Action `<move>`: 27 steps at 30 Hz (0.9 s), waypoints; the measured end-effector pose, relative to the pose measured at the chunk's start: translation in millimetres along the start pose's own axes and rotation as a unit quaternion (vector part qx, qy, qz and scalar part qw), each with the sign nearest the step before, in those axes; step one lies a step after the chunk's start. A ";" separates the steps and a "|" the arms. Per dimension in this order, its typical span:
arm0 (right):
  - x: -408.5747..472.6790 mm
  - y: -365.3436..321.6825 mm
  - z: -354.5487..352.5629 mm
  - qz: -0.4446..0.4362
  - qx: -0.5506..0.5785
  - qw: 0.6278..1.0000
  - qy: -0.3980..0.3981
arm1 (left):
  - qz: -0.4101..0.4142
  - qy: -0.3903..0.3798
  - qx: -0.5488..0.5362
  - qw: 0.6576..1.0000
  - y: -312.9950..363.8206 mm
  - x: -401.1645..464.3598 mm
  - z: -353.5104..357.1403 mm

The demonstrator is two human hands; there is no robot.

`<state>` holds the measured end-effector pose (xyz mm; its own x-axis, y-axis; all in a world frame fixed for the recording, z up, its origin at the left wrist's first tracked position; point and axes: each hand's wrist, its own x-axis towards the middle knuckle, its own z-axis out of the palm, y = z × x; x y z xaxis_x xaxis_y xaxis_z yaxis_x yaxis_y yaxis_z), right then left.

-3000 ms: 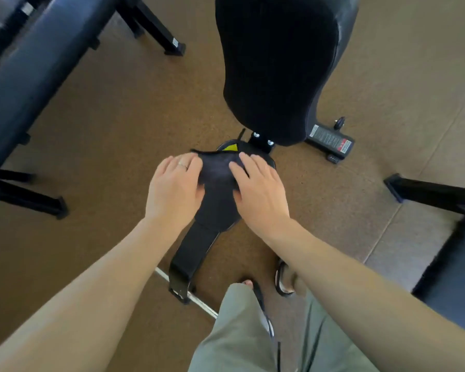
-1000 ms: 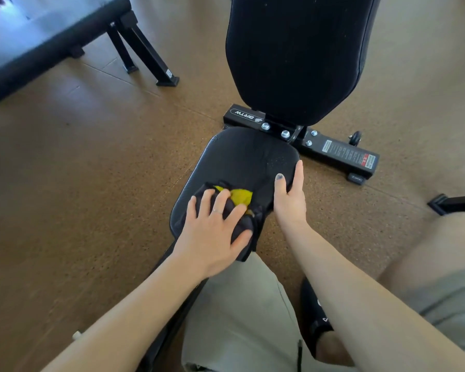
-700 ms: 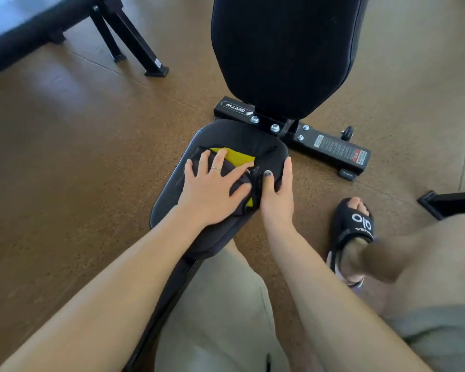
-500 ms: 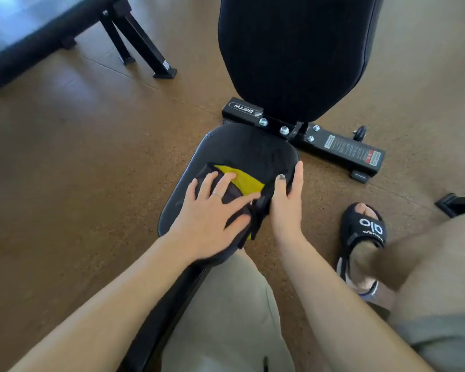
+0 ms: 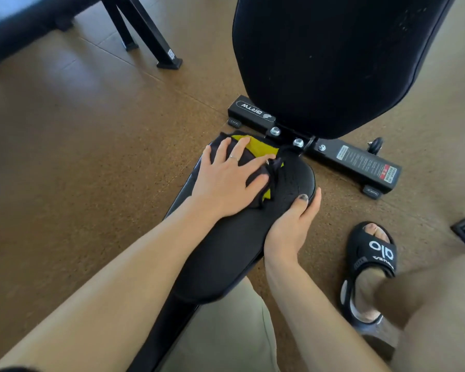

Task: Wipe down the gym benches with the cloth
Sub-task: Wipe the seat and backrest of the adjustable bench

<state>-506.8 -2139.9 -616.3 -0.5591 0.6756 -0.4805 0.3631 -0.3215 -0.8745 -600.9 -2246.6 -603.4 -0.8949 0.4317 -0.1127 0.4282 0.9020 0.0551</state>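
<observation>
Your left hand [image 5: 226,181] lies flat, fingers spread, pressing the crumpled black-and-yellow cloth [image 5: 255,154] onto the far left end of the black padded bench seat [image 5: 234,248]. To the right, your right hand [image 5: 290,226] grips the seat's right edge, below the upright black backrest [image 5: 333,63].

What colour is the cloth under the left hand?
Dark, near black, with a yellow side showing; cloth, head view.
</observation>
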 end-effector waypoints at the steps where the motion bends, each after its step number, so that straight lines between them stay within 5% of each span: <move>1: 0.0 0.2 0.9 -0.001 0.000 1.000 0.002 | 0.001 0.002 -0.004 1.000 -2.0 9.0 -0.8; 16: -3.8 -4.4 -3.1 -0.013 -0.024 1.000 -0.001 | -0.122 -0.022 -0.071 0.990 -22.2 65.6 -21.1; 27: -12.1 -7.0 -2.1 -0.020 -0.049 0.999 0.000 | -0.245 -0.006 -0.280 0.928 -51.6 -37.1 -17.1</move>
<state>-501.0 -2144.5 -604.2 -0.5749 0.6863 -0.4455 0.4118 -0.2279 -0.8823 -591.9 -2309.1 -585.1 -0.9624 -0.0267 -0.2703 -0.1643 0.8498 0.5009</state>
